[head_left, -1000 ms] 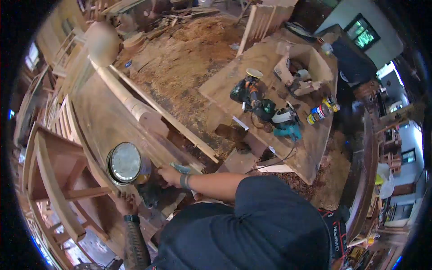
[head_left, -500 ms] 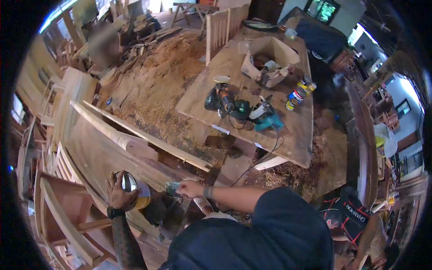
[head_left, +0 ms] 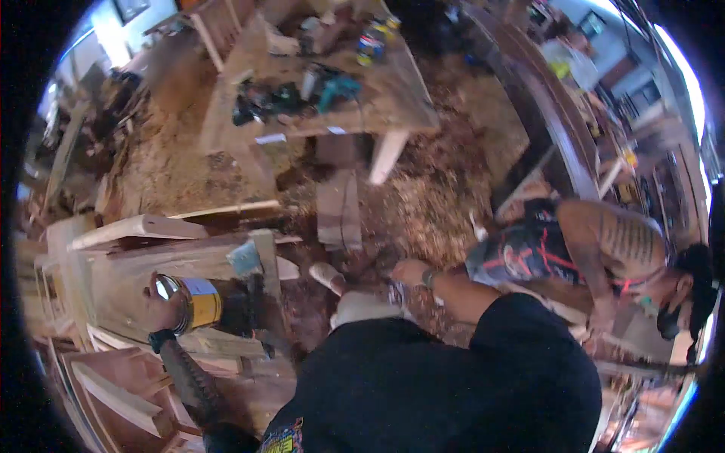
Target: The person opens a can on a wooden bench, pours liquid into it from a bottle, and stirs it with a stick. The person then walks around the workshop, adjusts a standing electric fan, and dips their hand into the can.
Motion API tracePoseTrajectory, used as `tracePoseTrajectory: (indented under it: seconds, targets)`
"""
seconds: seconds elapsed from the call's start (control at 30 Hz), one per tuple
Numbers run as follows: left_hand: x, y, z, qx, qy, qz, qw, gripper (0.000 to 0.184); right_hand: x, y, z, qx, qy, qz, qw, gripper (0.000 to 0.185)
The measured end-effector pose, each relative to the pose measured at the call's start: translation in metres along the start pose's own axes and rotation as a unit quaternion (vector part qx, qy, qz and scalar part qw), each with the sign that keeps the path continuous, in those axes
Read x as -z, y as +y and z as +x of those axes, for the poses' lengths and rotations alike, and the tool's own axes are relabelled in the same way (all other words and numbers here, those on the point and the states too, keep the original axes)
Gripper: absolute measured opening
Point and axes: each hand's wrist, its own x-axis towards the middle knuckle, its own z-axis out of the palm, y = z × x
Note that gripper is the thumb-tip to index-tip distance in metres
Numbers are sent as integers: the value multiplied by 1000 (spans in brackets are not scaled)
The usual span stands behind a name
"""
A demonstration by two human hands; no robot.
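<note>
My left hand [head_left: 165,308] is wrapped around one end of a yellow can [head_left: 204,308] with a pale label and a shiny silver rim. The can is above a wooden workpiece [head_left: 136,264] on my left. A small light-blue piece [head_left: 243,258], perhaps sandpaper or cloth, lies near the end of that wood. Away from it, on the right, my right hand [head_left: 410,272] hangs over the shavings-strewn floor. Motion blurs its fingers, so I cannot make out whether it holds anything.
A co-worker [head_left: 619,241] bends low on my right, close to my right arm. Ahead stands a wooden table [head_left: 385,113] bearing a teal power tool [head_left: 337,90] and a can [head_left: 370,47]. Chair frames [head_left: 113,392] are at lower left. Wood shavings [head_left: 423,196] cover the floor.
My view has turned right. My right hand has left the light-blue piece it held, which now lies on the wood, and has swung right. My left hand stays on the can.
</note>
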Motion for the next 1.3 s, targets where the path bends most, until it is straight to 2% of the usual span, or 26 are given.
tracePoseTrajectory:
  seconds: [0.03,0.1,0.13,0.2,0.33,0.37,0.43,0.5,0.57,0.67,0.7,0.8,0.83,0.9,0.97,1.07,1.1,1.27,1.3]
  targets:
    - [-12,-25,7,-49,-4,-8,999,84,-47,21,-35,70,11,-104,992,46]
    - [-5,-20,13,-22,-54,3,998,93,-67,13,-83,-29,-9,5,1000,45]
    - [-1,-17,16,-8,-79,10,997,97,-50,-16,-106,-193,-37,226,954,44]
    - [16,11,6,39,-95,18,995,100,-63,-28,-133,-223,-68,230,945,43]
    - [29,49,-11,71,-70,13,995,106,-13,-70,-140,-339,-131,245,899,42]
    - [-5,12,4,40,-36,20,998,108,2,-77,-140,-352,-127,239,896,42]
    - [2,5,7,27,-97,37,994,110,3,-73,-141,-372,-94,201,901,42]
    - [6,11,9,48,-112,18,992,110,6,-66,-142,-375,-59,173,909,42]
    - [35,63,-12,98,-76,-38,991,111,14,-52,-147,-363,-20,156,918,41]
    - [76,116,-26,101,-36,-14,994,111,34,-32,-162,-393,42,230,889,38]
    - [83,124,-23,61,-8,2,998,112,47,-28,-169,-381,59,240,891,38]
    - [103,155,-7,-47,76,54,995,112,48,13,-179,-424,-17,204,882,40]
    - [118,182,-8,-66,120,9,990,112,48,21,-190,-425,19,226,876,40]
    - [130,224,5,-129,123,3,984,114,34,57,-204,-373,-2,182,910,41]
    - [141,291,11,-164,153,5,975,118,20,99,-219,-375,-24,211,902,42]
    - [135,397,23,-220,118,-58,967,120,-7,177,-231,-379,-43,253,889,44]
    - [130,436,28,-210,87,-60,972,118,-20,209,-231,-380,-50,264,885,44]
    - [69,637,65,-285,-45,-125,949,117,-53,356,-245,-382,-78,310,867,47]
    - [57,678,75,-221,-170,-160,947,119,-52,375,-250,-379,-81,314,867,48]
